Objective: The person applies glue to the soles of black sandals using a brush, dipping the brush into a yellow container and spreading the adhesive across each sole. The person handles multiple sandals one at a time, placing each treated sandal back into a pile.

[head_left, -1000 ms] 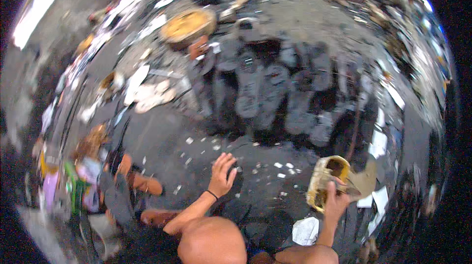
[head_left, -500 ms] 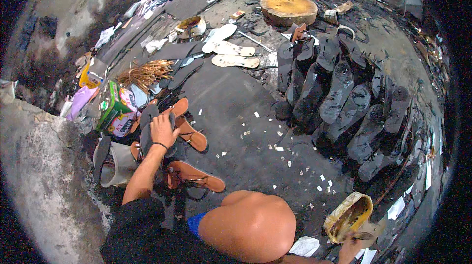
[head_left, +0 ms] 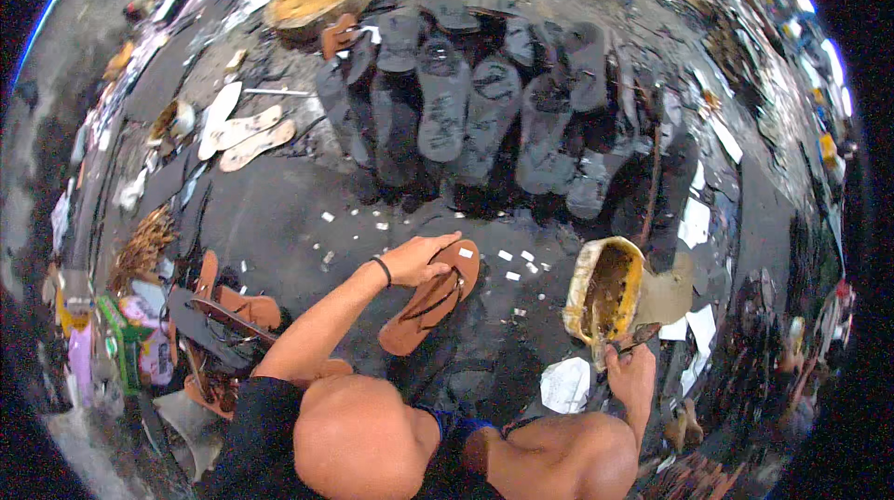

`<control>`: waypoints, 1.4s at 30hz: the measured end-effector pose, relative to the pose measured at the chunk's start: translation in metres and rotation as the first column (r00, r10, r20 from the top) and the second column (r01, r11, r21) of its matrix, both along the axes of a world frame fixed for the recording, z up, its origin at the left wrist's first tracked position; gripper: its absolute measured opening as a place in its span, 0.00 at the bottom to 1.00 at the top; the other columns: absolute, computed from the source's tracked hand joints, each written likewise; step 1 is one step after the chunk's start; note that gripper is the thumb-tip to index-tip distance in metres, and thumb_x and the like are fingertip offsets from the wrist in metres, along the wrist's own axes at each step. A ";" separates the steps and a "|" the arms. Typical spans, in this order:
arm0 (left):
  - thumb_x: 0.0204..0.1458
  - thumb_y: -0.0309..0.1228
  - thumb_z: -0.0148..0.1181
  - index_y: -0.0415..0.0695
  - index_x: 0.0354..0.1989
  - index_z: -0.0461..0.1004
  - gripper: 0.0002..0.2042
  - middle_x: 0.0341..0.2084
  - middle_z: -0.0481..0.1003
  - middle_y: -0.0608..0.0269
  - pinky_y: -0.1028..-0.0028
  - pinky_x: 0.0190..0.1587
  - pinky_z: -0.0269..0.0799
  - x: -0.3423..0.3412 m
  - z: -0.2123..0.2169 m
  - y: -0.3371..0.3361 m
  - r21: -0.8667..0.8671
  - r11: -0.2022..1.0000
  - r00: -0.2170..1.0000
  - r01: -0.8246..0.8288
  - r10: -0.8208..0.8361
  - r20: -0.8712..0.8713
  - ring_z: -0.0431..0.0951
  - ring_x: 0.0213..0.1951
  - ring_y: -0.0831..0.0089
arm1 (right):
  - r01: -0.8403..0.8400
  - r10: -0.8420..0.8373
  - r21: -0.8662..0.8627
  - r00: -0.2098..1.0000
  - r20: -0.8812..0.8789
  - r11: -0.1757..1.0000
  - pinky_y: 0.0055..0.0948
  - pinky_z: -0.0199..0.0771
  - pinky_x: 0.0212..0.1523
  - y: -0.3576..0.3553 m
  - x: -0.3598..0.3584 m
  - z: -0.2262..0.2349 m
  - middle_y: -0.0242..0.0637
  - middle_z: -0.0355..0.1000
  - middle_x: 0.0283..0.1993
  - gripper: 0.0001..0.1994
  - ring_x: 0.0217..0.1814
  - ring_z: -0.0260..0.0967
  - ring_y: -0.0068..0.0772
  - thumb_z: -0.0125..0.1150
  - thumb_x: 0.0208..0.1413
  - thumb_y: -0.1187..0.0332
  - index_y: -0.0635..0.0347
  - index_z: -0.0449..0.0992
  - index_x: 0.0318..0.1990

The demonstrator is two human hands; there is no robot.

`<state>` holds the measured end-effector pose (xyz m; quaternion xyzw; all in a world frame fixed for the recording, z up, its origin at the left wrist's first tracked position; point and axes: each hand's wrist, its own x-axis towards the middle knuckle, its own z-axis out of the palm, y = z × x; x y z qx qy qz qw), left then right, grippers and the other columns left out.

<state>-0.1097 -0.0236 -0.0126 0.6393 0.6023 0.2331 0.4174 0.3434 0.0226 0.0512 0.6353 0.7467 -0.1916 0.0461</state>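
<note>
My left hand [head_left: 414, 261] grips the toe end of a brown flip-flop [head_left: 419, 318] with brown straps. A small white label lies on the sandal's toe. At the lower right, my right hand [head_left: 630, 371] is closed at the near end of a yellow-rimmed oblong tub [head_left: 605, 290] with dark residue inside. Its fingers are around something small that I cannot make out. Several more brown sandals [head_left: 250, 309] and dark ones [head_left: 207, 332] lie in a heap to the left of my left forearm.
Rows of dark sandals [head_left: 442, 100] lie beyond my hands. Small white labels [head_left: 507, 256] are scattered on the dark floor mat. Pale insole shapes [head_left: 256, 141] and a round wooden block [head_left: 317, 2] are at the far left; crumpled white paper [head_left: 565, 385] is near my right hand.
My left hand has left the heap of sandals and now holds a brown flip-flop in front of me. The view has turned right. My right hand stays at the tub.
</note>
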 end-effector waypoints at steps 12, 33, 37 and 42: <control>0.53 0.40 0.67 0.38 0.67 0.60 0.36 0.66 0.60 0.42 0.54 0.69 0.53 0.081 -0.025 -0.117 0.153 0.965 0.955 -0.215 0.240 -0.176 0.58 0.69 0.45 | 0.170 -0.408 -0.388 0.594 -0.693 0.906 0.28 0.73 0.43 -0.015 -0.029 0.001 0.36 0.78 0.37 0.12 0.39 0.73 0.25 0.65 0.59 0.68 0.68 0.79 0.44; 0.66 0.45 0.45 0.39 0.57 0.71 0.23 0.47 0.78 0.60 0.68 0.47 0.78 0.082 0.008 0.004 -0.484 0.760 0.192 -0.433 0.603 0.774 0.80 0.44 0.68 | -0.196 0.385 0.334 0.374 -0.844 0.922 0.36 0.68 0.56 0.042 -0.216 0.024 0.34 0.80 0.42 0.08 0.46 0.75 0.40 0.67 0.56 0.63 0.53 0.81 0.41; 0.66 0.43 0.45 0.39 0.56 0.71 0.21 0.45 0.77 0.62 0.70 0.46 0.77 0.090 0.021 0.003 -0.527 0.673 0.099 -0.519 0.659 0.745 0.79 0.43 0.71 | 0.027 0.247 0.303 0.514 -0.822 0.953 0.34 0.66 0.52 0.047 -0.215 0.043 0.33 0.80 0.43 0.09 0.48 0.73 0.40 0.68 0.55 0.63 0.51 0.82 0.42; 0.68 0.43 0.46 0.40 0.55 0.72 0.19 0.44 0.77 0.64 0.72 0.42 0.77 0.101 0.029 0.005 -0.285 0.699 0.372 -0.656 0.627 0.684 0.79 0.40 0.73 | 0.134 0.187 0.262 0.407 -0.894 0.956 0.38 0.69 0.50 0.047 -0.216 0.031 0.39 0.79 0.40 0.08 0.44 0.74 0.45 0.67 0.56 0.64 0.54 0.81 0.41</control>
